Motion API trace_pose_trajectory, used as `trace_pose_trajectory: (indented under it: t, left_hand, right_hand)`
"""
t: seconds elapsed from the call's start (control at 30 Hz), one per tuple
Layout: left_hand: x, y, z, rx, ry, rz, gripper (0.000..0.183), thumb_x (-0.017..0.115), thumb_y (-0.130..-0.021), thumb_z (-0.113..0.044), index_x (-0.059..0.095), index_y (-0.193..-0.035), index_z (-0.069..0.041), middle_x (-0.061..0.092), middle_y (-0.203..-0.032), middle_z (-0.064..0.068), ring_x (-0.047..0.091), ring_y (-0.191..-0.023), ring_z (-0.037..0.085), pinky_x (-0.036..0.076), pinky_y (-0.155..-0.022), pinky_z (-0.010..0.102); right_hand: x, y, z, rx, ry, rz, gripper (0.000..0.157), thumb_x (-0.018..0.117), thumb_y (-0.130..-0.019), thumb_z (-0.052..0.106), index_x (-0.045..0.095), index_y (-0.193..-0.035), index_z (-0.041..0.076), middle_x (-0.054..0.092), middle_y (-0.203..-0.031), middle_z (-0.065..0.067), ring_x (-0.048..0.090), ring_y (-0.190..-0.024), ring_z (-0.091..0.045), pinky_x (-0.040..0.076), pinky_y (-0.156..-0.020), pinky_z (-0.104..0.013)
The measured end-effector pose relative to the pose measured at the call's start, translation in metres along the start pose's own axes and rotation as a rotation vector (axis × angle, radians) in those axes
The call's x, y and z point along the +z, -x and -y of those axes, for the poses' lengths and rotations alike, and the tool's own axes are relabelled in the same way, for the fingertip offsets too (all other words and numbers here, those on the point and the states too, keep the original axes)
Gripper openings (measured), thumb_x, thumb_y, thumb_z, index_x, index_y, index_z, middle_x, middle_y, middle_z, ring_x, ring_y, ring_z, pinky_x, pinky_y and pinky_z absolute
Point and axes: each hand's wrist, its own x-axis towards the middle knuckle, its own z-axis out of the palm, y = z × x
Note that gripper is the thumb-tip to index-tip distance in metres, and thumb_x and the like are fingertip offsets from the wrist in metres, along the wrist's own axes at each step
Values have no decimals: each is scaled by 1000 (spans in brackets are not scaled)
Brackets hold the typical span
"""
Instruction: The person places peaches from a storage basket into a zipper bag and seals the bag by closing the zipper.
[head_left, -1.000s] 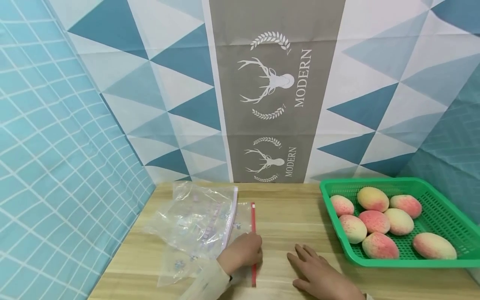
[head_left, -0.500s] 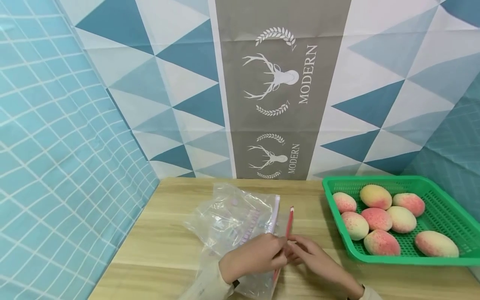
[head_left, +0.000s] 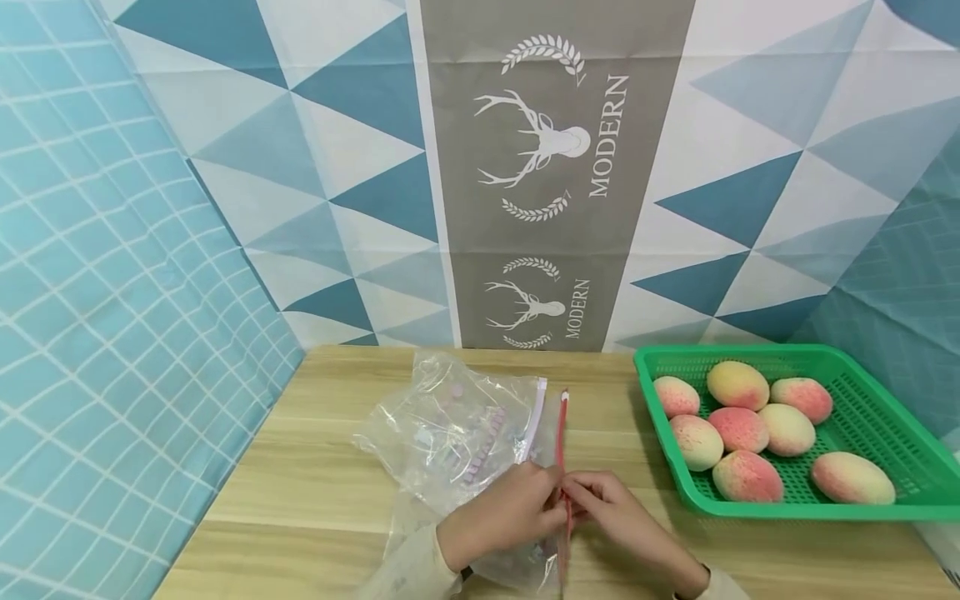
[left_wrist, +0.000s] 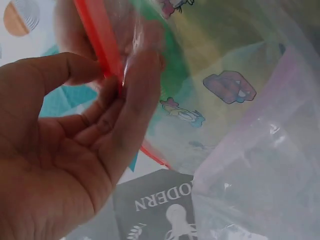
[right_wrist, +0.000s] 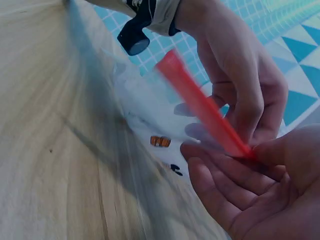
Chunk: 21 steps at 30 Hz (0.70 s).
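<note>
A clear zip bag with a red closure strip (head_left: 561, 433) lies on the wooden table, its strip lifted where the hands meet. My left hand (head_left: 506, 510) pinches the strip from the left. From the right, my right hand (head_left: 626, 525) pinches the same strip, thumb on top in the right wrist view. Small cartoon prints mark the clear film (left_wrist: 190, 85) in the left wrist view. A second clear bag (head_left: 442, 433), crumpled and with a pale purple closure, lies over the first bag's left part. Fingertips partly hide each other at the strip in the head view.
On the right stands a green plastic basket (head_left: 765, 508) holding several pink-and-yellow peaches (head_left: 738, 429). Patterned cloth (head_left: 540, 175) hangs along the back, and blue checked cloth (head_left: 150, 317) along the left. The wooden table (head_left: 300, 483) extends in front of them.
My right hand has left the tabletop and come left to pinch the red strip beside my left hand. Both bags have shifted right, and the strip has risen and bent.
</note>
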Motion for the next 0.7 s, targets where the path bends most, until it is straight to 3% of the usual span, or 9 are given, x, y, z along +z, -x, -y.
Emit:
trace_pose_trajectory:
  t: [0.13,0.23,0.33,0.47,0.53,0.6,0.7]
  left_hand:
    - [7,6,-2,-85,-125,-40,21,67,-78,-15,49,-66,-18,35,-52,-15,25,-41,-4,25,-37,14]
    - [7,12,1,-114,-232,-130,27,69,-76,-18,46,-62,-20,35,-49,-13,27,-41,-1,25,-37,17]
    - [-5,21,9,-189,-315,-251,27,70,-74,-18,46,-62,-19,38,-49,-11,31,-42,3,27,-37,19]
    - [-28,33,19,-302,-389,-464,25,66,-72,-14,45,-61,-18,36,-49,-10,28,-43,5,25,-37,21]
    - [-36,38,21,-264,-366,-598,24,64,-71,-11,44,-60,-19,35,-50,-11,26,-44,1,24,-38,17]
    - [-40,42,21,-162,-320,-706,25,60,-71,-8,41,-61,-19,34,-51,-13,24,-47,-2,22,-39,13]
    - [-42,44,19,-12,-231,-794,24,57,-74,-5,42,-64,-20,35,-54,-15,26,-48,-7,21,-43,7]
  right_hand:
    - [9,-1,2,-17,53,-2,30,48,-105,17,68,-112,-4,71,-93,-5,66,-83,-8,58,-71,-32]
    - [14,0,2,-3,79,-42,26,52,-103,16,68,-109,-3,73,-90,-12,69,-76,-13,59,-65,-36]
    - [14,0,2,80,85,-138,23,55,-101,13,68,-101,-6,72,-82,-17,70,-68,-19,58,-59,-39]
    - [8,2,3,205,62,-229,20,55,-97,8,65,-92,-10,69,-73,-18,68,-60,-22,58,-54,-37]
    - [6,4,4,227,77,-225,20,55,-95,7,64,-88,-10,68,-70,-18,66,-57,-20,57,-53,-35]
    - [8,4,6,220,120,-200,19,55,-94,7,64,-86,-8,67,-68,-16,65,-56,-18,56,-51,-34]
    - [13,3,12,196,227,-190,21,58,-96,12,66,-83,-2,66,-67,-9,62,-55,-14,54,-50,-29]
